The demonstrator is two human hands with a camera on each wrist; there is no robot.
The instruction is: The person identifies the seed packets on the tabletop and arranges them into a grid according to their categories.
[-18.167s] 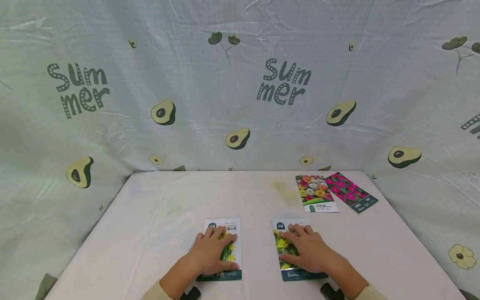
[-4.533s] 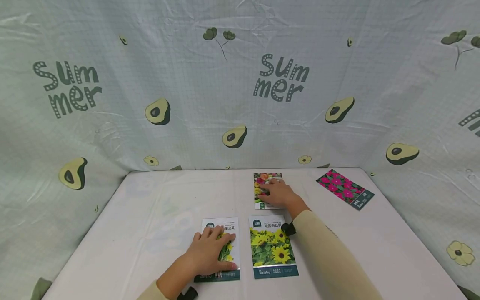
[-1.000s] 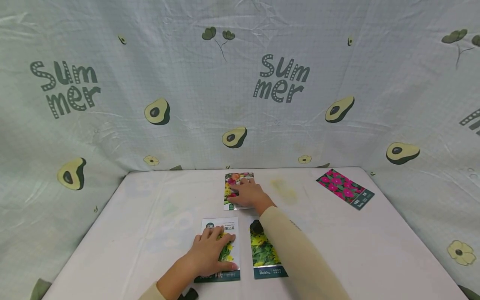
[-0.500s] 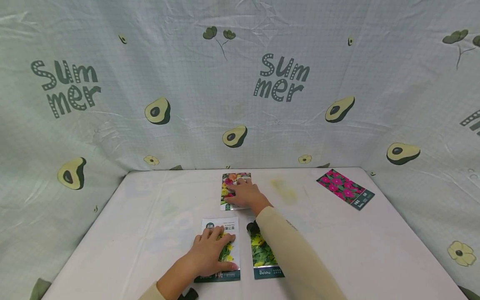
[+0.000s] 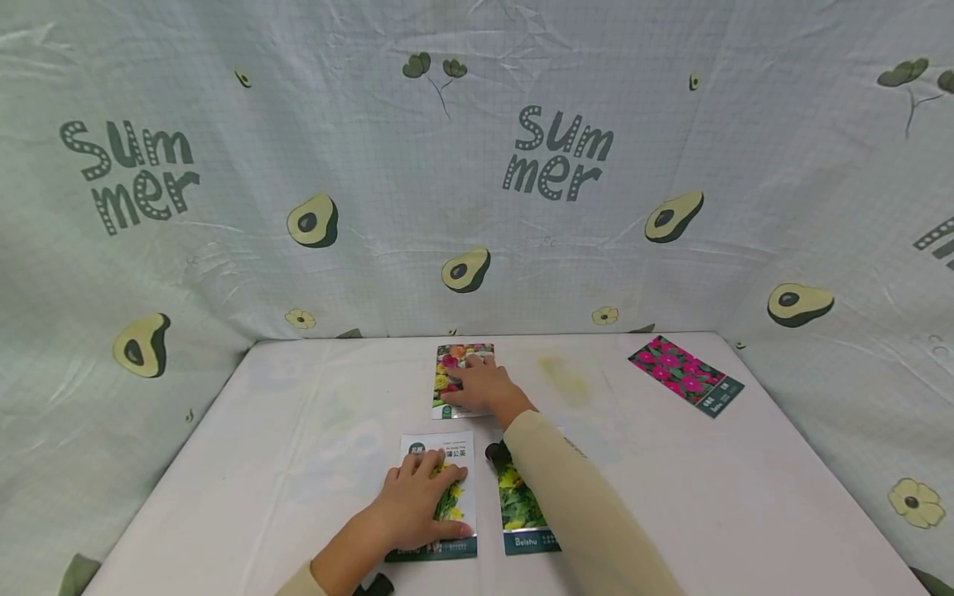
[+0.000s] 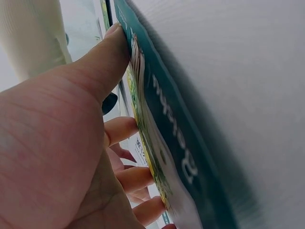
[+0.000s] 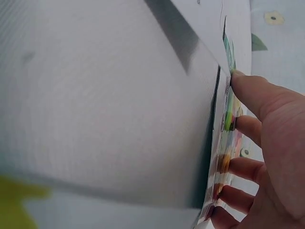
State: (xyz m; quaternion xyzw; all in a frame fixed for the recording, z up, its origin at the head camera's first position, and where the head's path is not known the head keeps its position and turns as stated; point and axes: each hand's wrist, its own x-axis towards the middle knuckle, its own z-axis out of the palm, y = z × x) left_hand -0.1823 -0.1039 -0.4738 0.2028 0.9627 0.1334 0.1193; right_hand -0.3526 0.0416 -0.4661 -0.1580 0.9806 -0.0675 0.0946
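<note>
My left hand (image 5: 413, 501) rests with spread fingers on a seed packet (image 5: 462, 443) with yellow flowers, a white top and a dark green bottom band. In the left wrist view its thumb and fingertips press on the packet's face (image 6: 155, 138). Farther back, my right hand (image 5: 484, 389) lies on a seed packet (image 5: 445, 364) printed with multicoloured blooms, covering its right part. In the right wrist view those fingertips touch the printed face (image 7: 228, 126). A second yellow-flower packet (image 5: 522, 505) lies beside the left one, partly hidden under my right sleeve (image 5: 589, 505).
A packet with pink flowers (image 5: 681, 372) lies slanted at the back right of the white table (image 5: 671, 497). Behind the table's far edge hangs a pale cloth (image 5: 387, 165) printed with avocados.
The multicoloured packet has slid left under my right hand, from beside the pink packet to the back middle, still creeping left this last second. Earlier, the second yellow-flower packet moved left. My left hand stays put.
</note>
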